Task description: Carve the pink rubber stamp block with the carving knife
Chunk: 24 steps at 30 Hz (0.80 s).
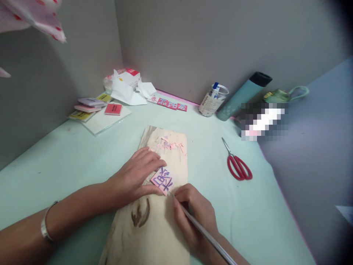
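A small pink square (162,179) marked with a purple character lies turned cornerwise on a wooden board (168,228). My left hand (143,171) presses it down, thumb along its near edge and fingers at the far edge. In my right hand (194,213) is a slim metal carving knife (205,232), held like a pen. Its tip meets the square's lower right corner; the exact shape of the blade is too small to make out. Pink shavings (171,144) are scattered on the board's far end.
Red-handled scissors (239,167) lie to the right. At the back are finished pink character pieces (171,104), a can of pens (212,103), a teal bottle (242,97), and crumpled tissue (122,90). Small coloured blocks (113,109) sit on white sheets at the back left.
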Motion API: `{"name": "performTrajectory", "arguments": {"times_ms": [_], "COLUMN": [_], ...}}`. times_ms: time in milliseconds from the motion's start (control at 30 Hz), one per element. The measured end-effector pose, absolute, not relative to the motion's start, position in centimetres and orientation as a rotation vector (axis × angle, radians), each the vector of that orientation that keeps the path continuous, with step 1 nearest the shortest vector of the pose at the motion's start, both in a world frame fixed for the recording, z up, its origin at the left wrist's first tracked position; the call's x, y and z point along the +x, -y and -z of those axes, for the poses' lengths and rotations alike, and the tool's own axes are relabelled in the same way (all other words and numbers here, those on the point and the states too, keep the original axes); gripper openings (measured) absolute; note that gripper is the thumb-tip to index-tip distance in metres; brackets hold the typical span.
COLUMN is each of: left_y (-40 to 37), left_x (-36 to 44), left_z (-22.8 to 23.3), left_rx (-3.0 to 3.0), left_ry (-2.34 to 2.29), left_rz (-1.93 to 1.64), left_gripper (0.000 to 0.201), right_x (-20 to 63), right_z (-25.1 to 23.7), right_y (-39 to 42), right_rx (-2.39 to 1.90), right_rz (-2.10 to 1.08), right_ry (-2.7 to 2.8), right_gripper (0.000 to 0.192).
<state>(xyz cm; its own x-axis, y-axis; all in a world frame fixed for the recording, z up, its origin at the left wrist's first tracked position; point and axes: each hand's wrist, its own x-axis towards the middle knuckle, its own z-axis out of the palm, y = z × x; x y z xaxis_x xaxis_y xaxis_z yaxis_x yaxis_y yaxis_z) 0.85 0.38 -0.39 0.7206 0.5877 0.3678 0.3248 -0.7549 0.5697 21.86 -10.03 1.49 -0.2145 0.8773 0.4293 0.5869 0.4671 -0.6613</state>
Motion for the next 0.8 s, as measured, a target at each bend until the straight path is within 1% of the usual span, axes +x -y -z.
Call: {"name": "performTrajectory", "arguments": {"times_ms": [267,433,800], "left_y": [-0.4,-0.4,-0.6], "left_x": [0.8,0.9,0.8], "left_z": [0.5,0.5,0.5], "left_rx": [2.433,2.437,2.446], "left_ry": [-0.711,-0.709,-0.686], "left_rz": [-0.767,-0.759,-0.737], "left_gripper": [0.057,0.058,0.059], "right_x": [22.3,23.2,23.5], "right_z": [-1.4,-1.6,-1.4], "right_y": [9.7,9.7,9.6], "right_rx": [-1.026,-1.006,-0.935], "right_rz": [-0.364,-0.388,-0.347], "right_ry": [2.051,2.194,2.104], "right_gripper": [0.022,0.020,0.020]}}
